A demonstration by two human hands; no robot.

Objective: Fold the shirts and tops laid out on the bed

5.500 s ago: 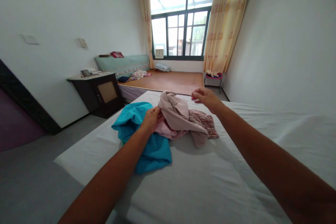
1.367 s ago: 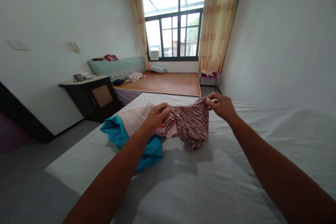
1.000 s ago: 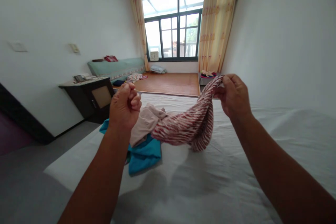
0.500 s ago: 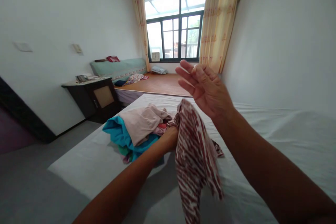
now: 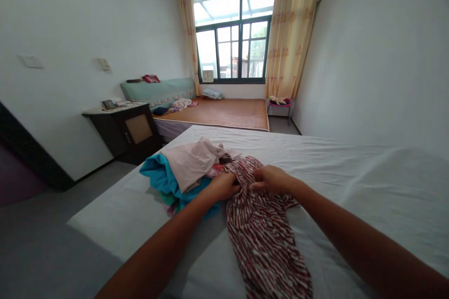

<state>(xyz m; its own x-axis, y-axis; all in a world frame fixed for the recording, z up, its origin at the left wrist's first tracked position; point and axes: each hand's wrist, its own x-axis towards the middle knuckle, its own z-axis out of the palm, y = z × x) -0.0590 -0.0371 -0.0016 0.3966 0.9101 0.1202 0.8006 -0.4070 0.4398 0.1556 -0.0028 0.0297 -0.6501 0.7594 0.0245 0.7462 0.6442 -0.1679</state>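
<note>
A maroon-and-white streaked garment [image 5: 266, 238] lies stretched across the white-covered surface, its lower part running toward me. Its exact kind does not show. My left hand [image 5: 224, 186] is closed on its upper left part, fingertips partly hidden in the cloth. At the upper right part, my right hand [image 5: 272, 179] grips the same fabric with curled fingers. Just left of my left hand sits a pile of clothes, with a pale pink garment [image 5: 189, 161] on top of a bright blue one [image 5: 156, 173]. Bits of red and green cloth show in the pile.
The white sheet [image 5: 336, 168] covers the bed or table before me. Beyond it stands a bed with a brown mat [image 5: 231, 111]. A dark cabinet [image 5: 136, 131] is at the left, and a small stool [image 5: 280, 103] stands by the curtain [image 5: 289, 32].
My right hand, raised and apart from the cloth before, has come down onto the garment. The garment was hanging from my left hand and now lies spread on the sheet.
</note>
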